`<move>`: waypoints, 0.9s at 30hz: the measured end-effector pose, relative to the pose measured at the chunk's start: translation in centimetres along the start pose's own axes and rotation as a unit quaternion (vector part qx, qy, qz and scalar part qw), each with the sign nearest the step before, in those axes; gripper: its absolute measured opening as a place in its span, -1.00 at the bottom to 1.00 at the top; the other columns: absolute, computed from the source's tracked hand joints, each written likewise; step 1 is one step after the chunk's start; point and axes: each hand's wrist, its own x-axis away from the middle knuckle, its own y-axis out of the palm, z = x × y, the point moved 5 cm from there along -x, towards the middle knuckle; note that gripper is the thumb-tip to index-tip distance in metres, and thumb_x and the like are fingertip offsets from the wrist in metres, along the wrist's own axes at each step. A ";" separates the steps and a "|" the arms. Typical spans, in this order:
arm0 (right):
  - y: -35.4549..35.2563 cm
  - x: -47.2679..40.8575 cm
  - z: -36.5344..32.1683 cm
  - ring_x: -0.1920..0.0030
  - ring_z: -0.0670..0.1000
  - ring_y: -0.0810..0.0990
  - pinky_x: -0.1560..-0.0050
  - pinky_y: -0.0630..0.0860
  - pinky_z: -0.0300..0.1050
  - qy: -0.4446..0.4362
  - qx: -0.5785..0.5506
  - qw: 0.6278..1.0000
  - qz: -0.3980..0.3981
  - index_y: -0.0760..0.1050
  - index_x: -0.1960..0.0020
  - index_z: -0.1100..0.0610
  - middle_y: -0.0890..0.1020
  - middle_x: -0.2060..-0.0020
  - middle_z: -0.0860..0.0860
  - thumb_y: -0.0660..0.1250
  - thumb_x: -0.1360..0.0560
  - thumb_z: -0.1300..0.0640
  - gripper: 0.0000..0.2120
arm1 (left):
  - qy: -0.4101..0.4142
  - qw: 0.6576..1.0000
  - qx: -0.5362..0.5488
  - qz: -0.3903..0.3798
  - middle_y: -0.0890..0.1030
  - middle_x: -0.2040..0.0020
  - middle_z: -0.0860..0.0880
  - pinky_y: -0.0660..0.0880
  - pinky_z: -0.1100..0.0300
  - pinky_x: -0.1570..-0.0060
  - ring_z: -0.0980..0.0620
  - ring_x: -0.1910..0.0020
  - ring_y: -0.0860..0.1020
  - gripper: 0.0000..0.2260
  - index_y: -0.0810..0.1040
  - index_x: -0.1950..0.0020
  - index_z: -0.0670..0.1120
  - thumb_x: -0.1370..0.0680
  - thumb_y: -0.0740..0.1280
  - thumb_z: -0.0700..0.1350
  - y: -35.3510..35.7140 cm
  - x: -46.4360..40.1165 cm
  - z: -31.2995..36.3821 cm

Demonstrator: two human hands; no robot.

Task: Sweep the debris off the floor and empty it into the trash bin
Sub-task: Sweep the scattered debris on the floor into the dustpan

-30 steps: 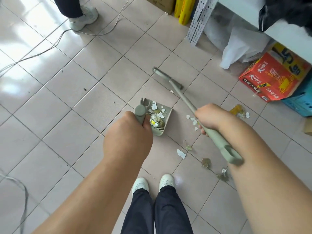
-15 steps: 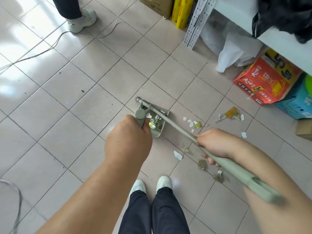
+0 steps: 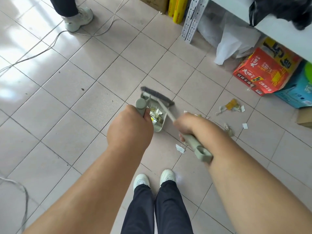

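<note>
Left hand fisted around dustpan handle, right hand clamped on broom.

Single head view, looking steeply down at tiled floor.

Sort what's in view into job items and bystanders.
Job: dustpan, broom, left hand, right hand, paper scraps on the floor.
Bystanders: red noodle carton, yellow rolls, white cable, blue box.
</note>
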 end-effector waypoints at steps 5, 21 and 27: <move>2.0 4.4 3.8 0.63 0.00 0.45 0.50 0.39 -0.31 0.051 -0.061 0.996 -0.047 0.40 -0.10 0.24 0.48 0.42 0.12 0.05 -0.61 0.15 -0.78 | 0.010 1.000 0.006 -0.004 0.37 0.38 0.01 0.29 0.14 0.32 -0.14 0.29 0.40 -0.69 0.33 0.14 -0.10 -0.59 0.10 0.13 0.0 0.1 -0.2; 1.5 11.5 9.8 0.68 -0.06 0.38 0.57 0.35 -0.38 0.037 -0.055 0.995 -0.069 0.43 0.06 0.14 0.45 0.40 0.09 0.07 -0.55 0.15 -0.82 | -0.027 0.998 0.060 0.027 0.47 0.37 -0.05 0.21 0.17 0.48 -0.05 0.40 0.42 -0.65 0.35 0.26 -0.10 -0.57 0.11 0.13 -0.3 7.4 -2.9; 2.8 13.7 10.9 0.71 -0.05 0.36 0.60 0.33 -0.39 0.006 -0.007 0.997 -0.071 0.43 0.09 0.17 0.43 0.47 0.08 0.08 -0.55 0.17 -0.83 | -0.073 0.994 0.066 0.044 0.51 0.34 -0.07 0.25 0.16 0.46 -0.12 0.34 0.46 -0.66 0.41 0.19 -0.11 -0.57 0.12 0.14 0.4 12.5 -6.2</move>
